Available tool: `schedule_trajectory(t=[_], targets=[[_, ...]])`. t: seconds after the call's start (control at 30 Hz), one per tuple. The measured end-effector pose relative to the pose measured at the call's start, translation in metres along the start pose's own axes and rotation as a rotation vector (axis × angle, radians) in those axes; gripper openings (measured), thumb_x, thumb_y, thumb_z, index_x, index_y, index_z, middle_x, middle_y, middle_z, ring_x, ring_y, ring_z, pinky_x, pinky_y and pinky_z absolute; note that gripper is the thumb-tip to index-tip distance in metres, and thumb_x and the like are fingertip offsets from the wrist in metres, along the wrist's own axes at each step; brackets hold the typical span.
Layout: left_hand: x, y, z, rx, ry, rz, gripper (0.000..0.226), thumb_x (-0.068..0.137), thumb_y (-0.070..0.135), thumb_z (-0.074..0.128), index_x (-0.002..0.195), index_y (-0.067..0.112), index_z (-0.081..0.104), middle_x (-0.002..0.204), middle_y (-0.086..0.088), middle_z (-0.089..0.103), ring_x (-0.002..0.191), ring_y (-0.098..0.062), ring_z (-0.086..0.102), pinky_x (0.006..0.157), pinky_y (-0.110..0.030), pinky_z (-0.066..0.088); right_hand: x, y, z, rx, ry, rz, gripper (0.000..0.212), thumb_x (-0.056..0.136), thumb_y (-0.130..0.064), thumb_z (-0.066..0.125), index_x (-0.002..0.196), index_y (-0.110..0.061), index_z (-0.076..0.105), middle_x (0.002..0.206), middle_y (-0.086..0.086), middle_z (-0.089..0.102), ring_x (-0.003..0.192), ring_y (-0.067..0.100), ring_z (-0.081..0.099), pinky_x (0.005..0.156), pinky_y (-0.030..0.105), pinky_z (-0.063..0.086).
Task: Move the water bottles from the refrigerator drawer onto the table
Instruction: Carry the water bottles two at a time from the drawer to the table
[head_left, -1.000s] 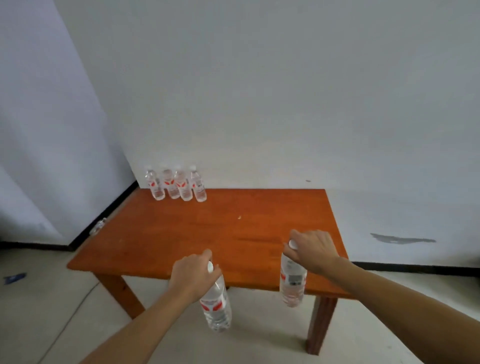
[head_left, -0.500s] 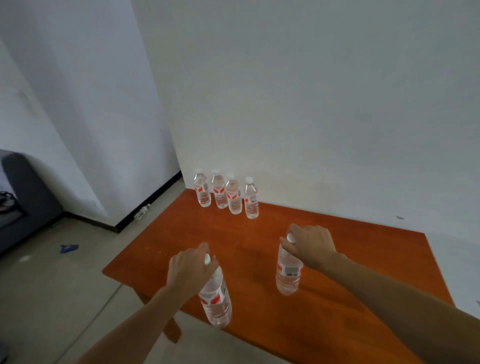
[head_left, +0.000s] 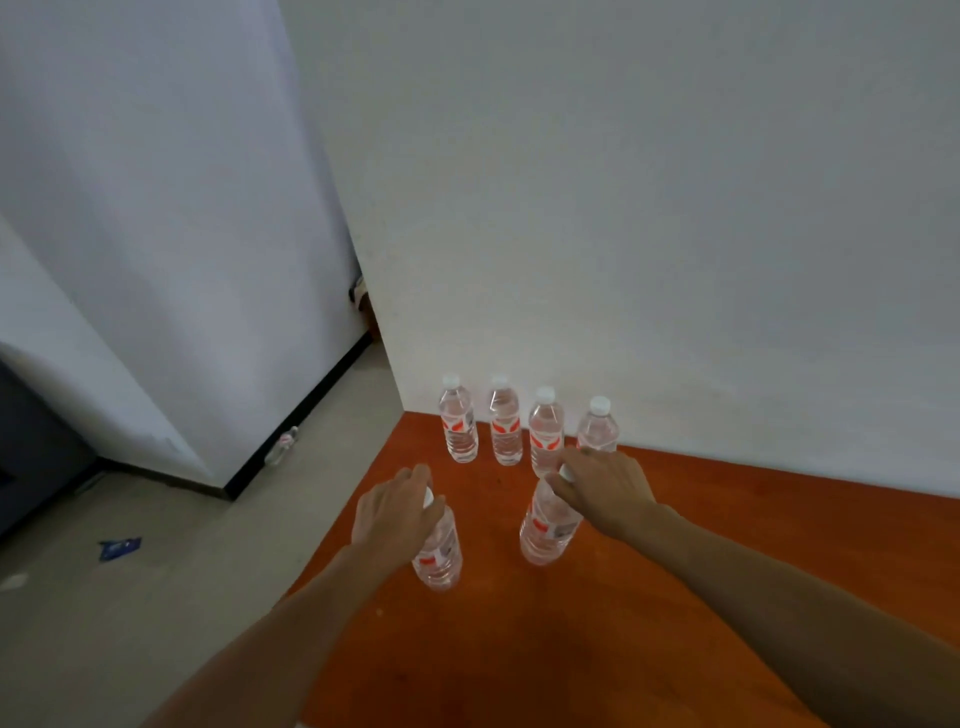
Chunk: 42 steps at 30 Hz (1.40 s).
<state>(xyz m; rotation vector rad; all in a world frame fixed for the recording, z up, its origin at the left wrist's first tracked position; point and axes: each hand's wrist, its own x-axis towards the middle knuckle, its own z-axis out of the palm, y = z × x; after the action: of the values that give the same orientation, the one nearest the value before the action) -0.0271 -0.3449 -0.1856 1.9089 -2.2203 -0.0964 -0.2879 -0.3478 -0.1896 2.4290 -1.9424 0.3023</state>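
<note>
My left hand (head_left: 397, 506) grips a clear water bottle (head_left: 440, 551) by its white cap, over the orange-brown table (head_left: 701, 561) near its left edge. My right hand (head_left: 605, 491) holds a second bottle (head_left: 548, 527) the same way, a little farther in. Whether the two bottles' bases touch the tabletop I cannot tell. Behind them, several upright bottles (head_left: 506, 423) with red-and-white labels stand in a row at the table's far left corner by the wall. The refrigerator drawer is out of view.
A white wall runs behind the table, and another wall with a black skirting closes the left side. One bottle (head_left: 282, 447) lies on the grey floor by that skirting. A blue scrap (head_left: 120, 548) lies on the floor; a dark object (head_left: 31, 457) stands at far left.
I have come closer to the table and turned left. Both hands have carried their bottles forward over the tabletop, toward the row at the back corner.
</note>
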Motion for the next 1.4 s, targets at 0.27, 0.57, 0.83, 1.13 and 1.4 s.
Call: schedule_trajectory(t=[0.27, 0.57, 0.83, 1.13, 1.4], targets=[[0.115, -0.048, 0.031, -0.043, -0.105, 0.067, 0.02, 0.097, 0.032, 0.05, 0.112, 0.019, 0.051, 0.112, 0.003, 0.051, 0.087, -0.01, 0.055, 0.074, -0.02, 0.046, 0.132, -0.022, 0.06, 0.023, -0.02, -0.016, 0.042, 0.098, -0.052, 0.037, 0.115, -0.018, 0.054, 0.11, 0.003, 0.066, 0.082, 0.016, 0.061, 0.069, 0.029, 0.046], [0.196, -0.08, 0.062, -0.156, -0.186, 0.164, 0.02, 0.094, 0.019, 0.055, 0.113, 0.015, 0.053, 0.112, -0.003, 0.047, 0.088, -0.017, 0.055, 0.072, -0.026, 0.046, 0.198, -0.038, 0.102, 0.167, -0.143, 0.044, 0.035, 0.097, -0.041, 0.045, 0.126, -0.02, 0.048, 0.132, 0.01, 0.05, 0.1, 0.021, 0.06, 0.078, 0.032, 0.052], [0.227, -0.104, 0.06, -0.229, -0.256, 0.364, 0.038, 0.091, 0.021, 0.061, 0.126, 0.013, 0.049, 0.127, -0.003, 0.051, 0.112, -0.02, 0.054, 0.093, -0.028, 0.043, 0.212, -0.073, 0.092, 0.213, -0.152, 0.217, 0.041, 0.096, -0.029, 0.053, 0.135, -0.019, 0.047, 0.135, 0.007, 0.052, 0.116, 0.022, 0.054, 0.093, 0.036, 0.046], [0.22, -0.099, 0.011, -0.122, -0.151, 0.607, 0.032, 0.096, 0.034, 0.05, 0.124, 0.019, 0.052, 0.121, 0.001, 0.057, 0.098, -0.015, 0.06, 0.078, -0.024, 0.049, 0.154, -0.092, 0.046, 0.133, -0.116, 0.468, 0.04, 0.095, -0.025, 0.055, 0.134, -0.018, 0.049, 0.135, 0.008, 0.054, 0.114, 0.024, 0.058, 0.094, 0.037, 0.049], [0.145, 0.022, -0.002, -0.151, -0.257, 1.033, 0.023, 0.097, 0.029, 0.048, 0.116, 0.021, 0.056, 0.103, -0.004, 0.068, 0.083, -0.017, 0.064, 0.073, -0.029, 0.053, -0.011, -0.063, -0.015, -0.114, -0.093, 0.728, 0.034, 0.097, -0.035, 0.049, 0.126, -0.018, 0.053, 0.121, 0.003, 0.055, 0.105, 0.021, 0.057, 0.084, 0.033, 0.051]])
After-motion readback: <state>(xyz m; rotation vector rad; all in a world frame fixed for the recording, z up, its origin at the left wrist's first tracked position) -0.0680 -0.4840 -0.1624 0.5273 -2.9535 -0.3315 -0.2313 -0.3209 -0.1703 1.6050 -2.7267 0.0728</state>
